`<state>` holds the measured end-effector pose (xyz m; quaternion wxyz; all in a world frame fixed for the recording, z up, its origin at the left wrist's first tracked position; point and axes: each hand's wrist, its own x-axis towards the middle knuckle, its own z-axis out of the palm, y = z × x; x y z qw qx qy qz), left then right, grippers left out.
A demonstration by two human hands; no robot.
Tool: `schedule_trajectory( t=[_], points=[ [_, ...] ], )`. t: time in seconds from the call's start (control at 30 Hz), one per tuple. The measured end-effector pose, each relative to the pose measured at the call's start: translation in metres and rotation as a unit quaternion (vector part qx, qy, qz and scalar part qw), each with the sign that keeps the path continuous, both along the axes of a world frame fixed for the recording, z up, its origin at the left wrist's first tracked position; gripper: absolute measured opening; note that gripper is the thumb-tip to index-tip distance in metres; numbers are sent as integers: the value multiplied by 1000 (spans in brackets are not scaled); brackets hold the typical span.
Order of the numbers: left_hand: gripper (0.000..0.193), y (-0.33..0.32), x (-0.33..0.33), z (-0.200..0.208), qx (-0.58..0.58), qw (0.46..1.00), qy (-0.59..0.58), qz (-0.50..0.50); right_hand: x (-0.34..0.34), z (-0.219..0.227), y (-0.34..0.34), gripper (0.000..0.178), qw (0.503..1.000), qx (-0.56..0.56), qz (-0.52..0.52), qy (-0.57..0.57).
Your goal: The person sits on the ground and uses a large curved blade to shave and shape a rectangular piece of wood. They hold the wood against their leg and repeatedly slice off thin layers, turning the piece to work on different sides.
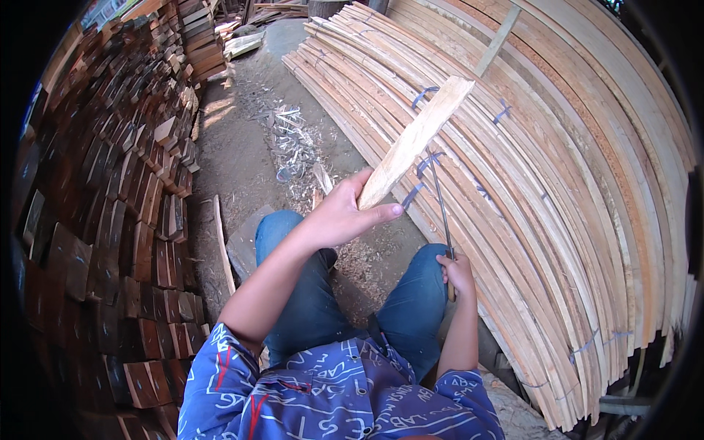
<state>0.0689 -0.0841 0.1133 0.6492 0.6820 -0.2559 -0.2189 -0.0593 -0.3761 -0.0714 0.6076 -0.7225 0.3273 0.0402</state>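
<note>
My left hand (348,213) is closed round the lower end of a pale, rough-hewn piece of wood (418,139), which slants up and to the right in front of me. Down by my right knee, my right hand (458,273) grips the handle of a long knife (442,202). Its thin dark blade points up and away, edge-on to me, and its tip comes close to the wood's underside. Whether blade and wood touch, I cannot tell.
Long thin wooden strips (513,242), tied in bundles with blue bands, lie along my right. A high stack of dark cut wood blocks (110,213) walls my left. Shavings (290,143) litter the ground ahead. A narrow wood strip (223,242) lies beside my left knee.
</note>
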Motion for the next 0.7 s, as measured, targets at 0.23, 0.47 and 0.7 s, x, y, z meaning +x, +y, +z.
schedule_trajectory(
  t=[0.23,0.47,0.7],
  points=[
    [44,-32,61,-40,-128,936,234,-229,9,7,-2,19,998,65,-6,12],
    [40,-29,92,-95,-144,885,303,-324,14,7,-6,18,987,148,-44,38],
    [25,-19,101,-85,-124,920,261,-264,26,6,-1,19,983,153,-75,67]
  ],
)
